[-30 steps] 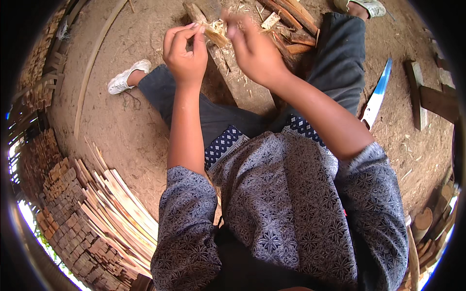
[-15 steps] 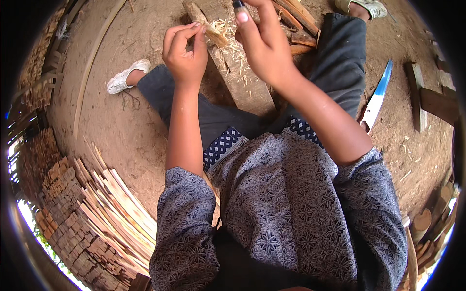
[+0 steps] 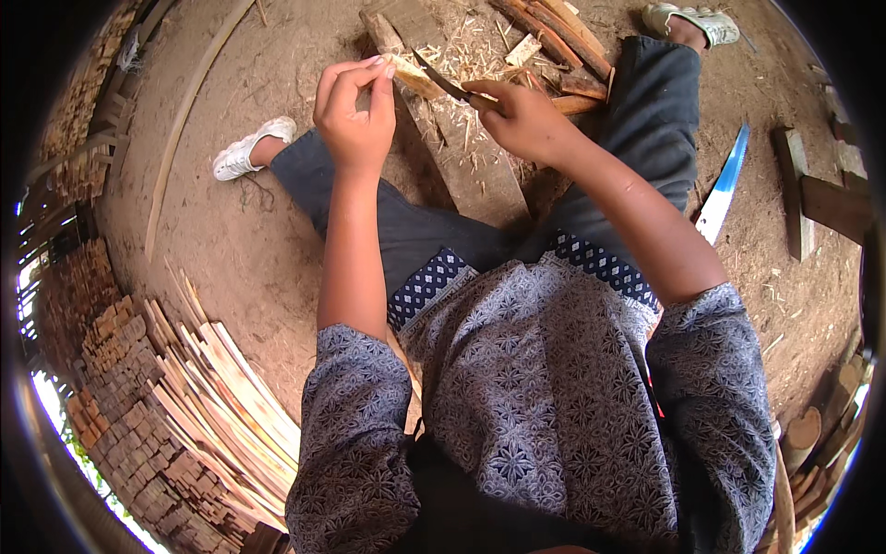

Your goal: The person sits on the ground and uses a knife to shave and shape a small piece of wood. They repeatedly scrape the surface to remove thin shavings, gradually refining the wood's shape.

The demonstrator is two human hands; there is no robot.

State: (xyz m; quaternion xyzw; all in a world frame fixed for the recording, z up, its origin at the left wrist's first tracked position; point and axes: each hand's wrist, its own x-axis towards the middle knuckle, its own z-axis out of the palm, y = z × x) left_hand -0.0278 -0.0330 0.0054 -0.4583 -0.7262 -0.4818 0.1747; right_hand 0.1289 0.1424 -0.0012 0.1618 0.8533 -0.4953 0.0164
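Nearest, the shirt (image 3: 512, 397): grey and dark cloth, dense floral print, bands of white diamonds on navy at the hem; a red patch at its side is too small to read. Dark trousers (image 3: 660, 120) spread either side of a flat, rough wooden plank (image 3: 484, 189).

Left hand (image 3: 355, 115): thumb and fingertips pinched together on the near-left end of a wood piece (image 3: 417, 78), short, pale-yellow and rough, held over the plank. Right hand (image 3: 531, 120): fingers wrapped around the handle of a knife (image 3: 443, 81), blade dark, narrow and pointed, angled up-left beside the wood; contact cannot be told.

Curled, straw-coloured shavings (image 3: 471, 152) lie on the plank and beyond it. Right: a saw (image 3: 724, 185), blade blue and white, on packed brown earth. Left: smooth pale strips (image 3: 226, 383) alongside stacked square-ended sticks (image 3: 143, 443). Farther: split billets (image 3: 563, 42), reddish-brown.
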